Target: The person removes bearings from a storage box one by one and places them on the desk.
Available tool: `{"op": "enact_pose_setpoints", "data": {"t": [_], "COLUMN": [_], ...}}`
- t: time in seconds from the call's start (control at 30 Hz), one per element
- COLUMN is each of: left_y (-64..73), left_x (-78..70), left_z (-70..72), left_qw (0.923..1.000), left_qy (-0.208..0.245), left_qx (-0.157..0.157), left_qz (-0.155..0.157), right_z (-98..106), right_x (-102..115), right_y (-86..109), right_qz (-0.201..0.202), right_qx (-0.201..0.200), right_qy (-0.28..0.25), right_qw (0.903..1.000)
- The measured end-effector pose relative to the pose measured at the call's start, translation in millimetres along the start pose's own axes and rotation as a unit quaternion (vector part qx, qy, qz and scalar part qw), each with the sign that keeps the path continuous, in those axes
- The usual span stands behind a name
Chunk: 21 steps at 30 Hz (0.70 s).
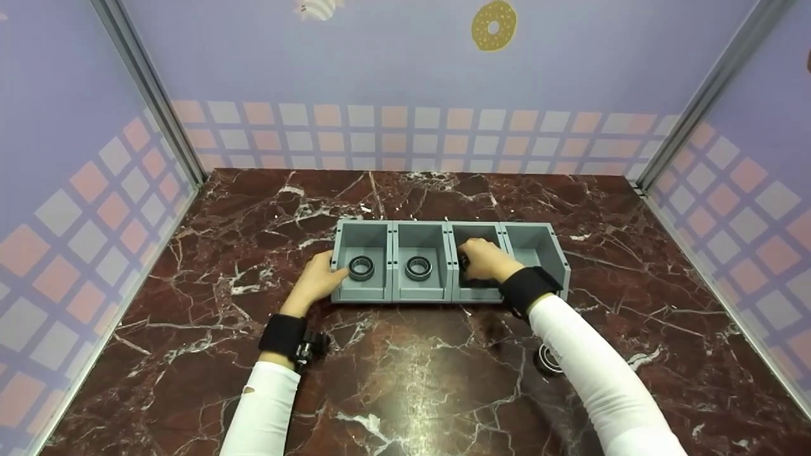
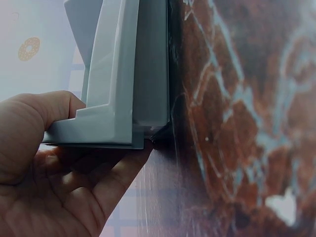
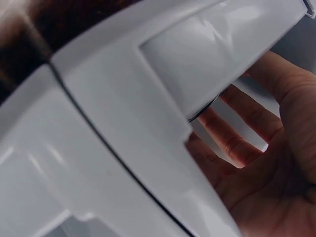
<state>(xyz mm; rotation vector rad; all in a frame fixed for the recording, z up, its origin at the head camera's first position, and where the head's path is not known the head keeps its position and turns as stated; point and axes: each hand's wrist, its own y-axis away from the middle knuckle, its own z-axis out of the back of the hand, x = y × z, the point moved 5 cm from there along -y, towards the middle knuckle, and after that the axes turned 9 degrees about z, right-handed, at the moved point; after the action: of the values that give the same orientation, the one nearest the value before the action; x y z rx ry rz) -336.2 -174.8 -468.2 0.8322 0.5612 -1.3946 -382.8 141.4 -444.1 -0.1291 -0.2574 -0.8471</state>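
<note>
A row of grey storage bins [image 1: 422, 295] stands on the table. My left hand [image 1: 321, 277] grips the leftmost bin's outer wall; in the left wrist view its thumb lies over the bin's edge [image 2: 111, 131], with fingers on the outside. My right hand [image 1: 486, 259] reaches into the third bin from the left and holds a dark ring bearing [image 1: 464, 263], mostly hidden by the fingers. The right wrist view shows fingers [image 3: 232, 136] behind the bin wall, with a sliver of the bearing's rim. One ball bearing [image 1: 361, 277] lies in the first bin, another bearing [image 1: 419, 277] in the second.
Another bearing [image 1: 546, 361] lies on the red marbled table [image 1: 405, 367] in front of the bins, partly covered by the right sleeve [image 1: 602, 373]. The rightmost bin [image 1: 532, 235] is partly hidden by my right wrist. Patterned panels [image 1: 405, 76] enclose the back and sides.
</note>
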Motion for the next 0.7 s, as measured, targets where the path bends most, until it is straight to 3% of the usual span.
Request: {"op": "enact_pose_setpoints", "data": {"t": [0.43, 0.7], "left_y": [-0.3, -0.5], "left_x": [-0.1, -0.8], "left_z": [-1.1, -0.5], "left_qw": [0.9998, 1.0000], "left_qy": [0.016, 0.001], "left_qx": [0.009, -0.002], "left_qz": [-0.001, -0.003], "right_z": [2.9, 2.6], "right_x": [3.8, 3.7], "right_y": [2.3, 1.7], "right_qz": [-0.001, 0.007], "right_qx": [0.004, 0.000], "right_qy": [0.008, 0.009], "right_qw": [1.0000, 0.9999]}}
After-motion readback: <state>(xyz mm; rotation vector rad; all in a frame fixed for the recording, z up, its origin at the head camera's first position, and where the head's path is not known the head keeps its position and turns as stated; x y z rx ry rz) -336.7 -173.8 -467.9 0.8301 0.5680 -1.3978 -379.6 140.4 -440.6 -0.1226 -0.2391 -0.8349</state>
